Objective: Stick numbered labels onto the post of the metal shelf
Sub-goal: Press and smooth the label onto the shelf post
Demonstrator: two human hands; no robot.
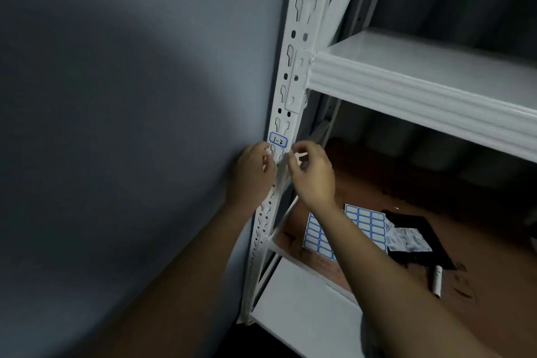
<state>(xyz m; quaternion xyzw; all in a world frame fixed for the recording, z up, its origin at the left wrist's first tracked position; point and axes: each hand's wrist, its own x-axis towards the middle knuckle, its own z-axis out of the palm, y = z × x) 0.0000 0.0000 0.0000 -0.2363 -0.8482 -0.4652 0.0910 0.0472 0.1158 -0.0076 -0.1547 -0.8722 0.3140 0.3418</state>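
With the 2-1 label (278,140) already on the shelf post (290,90), your left hand (252,174) braces the post, fingers straight, while your right hand (312,167) seems to pinch something unclear; next press it flat below.

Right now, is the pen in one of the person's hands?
No, the pen lies on the floor by the label sheets, while both hands are up at the shelf post.

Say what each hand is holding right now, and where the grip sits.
Neither hand clearly holds anything. The left hand and right hand sit at the post just below the stuck label; blur hides any grip.
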